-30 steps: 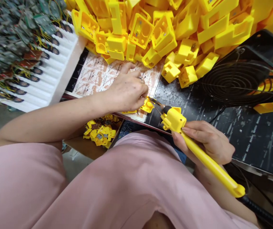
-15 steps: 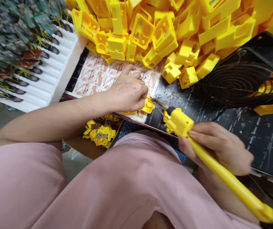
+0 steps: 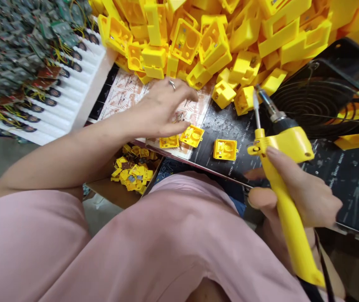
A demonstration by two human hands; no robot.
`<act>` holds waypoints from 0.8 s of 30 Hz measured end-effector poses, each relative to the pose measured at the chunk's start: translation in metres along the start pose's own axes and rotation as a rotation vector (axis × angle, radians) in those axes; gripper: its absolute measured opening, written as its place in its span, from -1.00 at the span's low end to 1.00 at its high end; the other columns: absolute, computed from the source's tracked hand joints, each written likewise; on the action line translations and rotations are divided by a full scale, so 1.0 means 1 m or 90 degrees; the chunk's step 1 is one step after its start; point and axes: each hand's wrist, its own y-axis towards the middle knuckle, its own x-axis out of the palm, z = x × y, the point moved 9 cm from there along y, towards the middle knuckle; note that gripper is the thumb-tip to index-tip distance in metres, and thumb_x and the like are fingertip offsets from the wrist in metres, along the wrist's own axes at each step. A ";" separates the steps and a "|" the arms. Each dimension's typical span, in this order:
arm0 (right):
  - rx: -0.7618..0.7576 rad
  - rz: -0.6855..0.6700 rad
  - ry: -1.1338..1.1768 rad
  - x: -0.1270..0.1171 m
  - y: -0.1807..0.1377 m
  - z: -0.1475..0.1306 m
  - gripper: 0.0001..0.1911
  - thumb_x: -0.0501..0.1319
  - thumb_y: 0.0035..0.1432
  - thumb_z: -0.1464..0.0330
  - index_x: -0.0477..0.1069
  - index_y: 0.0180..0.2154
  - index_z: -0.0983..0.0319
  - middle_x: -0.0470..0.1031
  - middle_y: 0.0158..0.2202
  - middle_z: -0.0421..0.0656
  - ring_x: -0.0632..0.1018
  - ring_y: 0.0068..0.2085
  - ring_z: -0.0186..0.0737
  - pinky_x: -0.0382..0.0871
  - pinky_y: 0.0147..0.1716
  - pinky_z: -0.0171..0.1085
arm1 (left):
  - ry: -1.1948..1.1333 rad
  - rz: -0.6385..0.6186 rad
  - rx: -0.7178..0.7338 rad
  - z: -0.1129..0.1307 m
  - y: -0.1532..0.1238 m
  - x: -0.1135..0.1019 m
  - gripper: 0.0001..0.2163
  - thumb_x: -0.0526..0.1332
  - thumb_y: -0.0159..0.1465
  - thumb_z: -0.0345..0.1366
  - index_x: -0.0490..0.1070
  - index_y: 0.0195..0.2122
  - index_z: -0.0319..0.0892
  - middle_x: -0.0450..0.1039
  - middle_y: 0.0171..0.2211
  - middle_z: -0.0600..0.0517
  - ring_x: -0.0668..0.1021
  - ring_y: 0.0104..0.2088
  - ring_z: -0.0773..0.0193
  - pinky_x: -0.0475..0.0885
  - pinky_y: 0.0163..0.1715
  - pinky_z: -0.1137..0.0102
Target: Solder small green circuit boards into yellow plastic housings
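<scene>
My left hand (image 3: 163,102) is over the patterned sheet (image 3: 119,98), fingers apart and holding nothing. Its thumb reaches to the upper edge of a small open yellow casing (image 3: 192,136); whether it touches cannot be made out. Another open casing (image 3: 169,141) lies just left of that one. A third casing (image 3: 225,149) sits apart on the black bench, open side up. My right hand (image 3: 305,193) grips a yellow soldering iron (image 3: 287,144) by its handle. The metal tip and a thin side nozzle point up and away, toward the fan, clear of the casings.
Yellow housings (image 3: 185,42) are heaped along the back. A black fan (image 3: 311,100) with a wire guard stands at the right. On the left, a white foam tray (image 3: 72,109) carries many wired circuit boards (image 3: 12,54). Below the bench edge, a carton (image 3: 112,193) holds yellow pieces.
The soldering iron has lifted off the casings and swung up and right, its tip now pointing away. My left hand has moved slightly up, its fingers opening from a curled pose.
</scene>
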 end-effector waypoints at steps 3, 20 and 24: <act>-0.115 -0.001 -0.075 0.005 0.013 -0.013 -0.64 0.32 0.49 0.31 0.50 0.26 0.06 0.56 -0.51 -0.35 0.60 -0.53 -0.32 0.49 -0.40 -0.35 | -0.004 -0.013 0.082 0.010 -0.006 0.005 -0.44 0.23 0.41 0.04 0.40 0.40 0.02 0.41 0.44 -0.11 0.44 0.42 -0.11 0.36 0.43 -0.05; -0.100 -0.006 -0.081 0.061 -0.011 0.021 -0.28 0.48 0.27 0.38 0.29 0.36 0.04 0.68 0.00 -0.12 0.72 -0.06 0.03 0.62 -0.03 -0.08 | 0.048 0.080 -0.019 -0.002 -0.001 -0.004 -0.59 0.09 0.52 -0.08 0.55 0.26 -0.03 0.63 0.14 -0.11 0.67 -0.01 0.04 0.53 -0.06 0.21; -0.079 -0.001 -0.106 0.066 -0.011 0.025 -0.26 0.50 0.27 0.30 0.24 0.36 0.04 0.68 0.02 -0.12 0.73 -0.02 0.04 0.60 0.10 -0.01 | 0.051 0.148 -0.065 0.028 0.074 0.031 -0.48 0.15 0.49 -0.02 0.38 0.39 -0.13 0.56 0.16 -0.24 0.64 0.06 -0.11 0.48 -0.05 0.15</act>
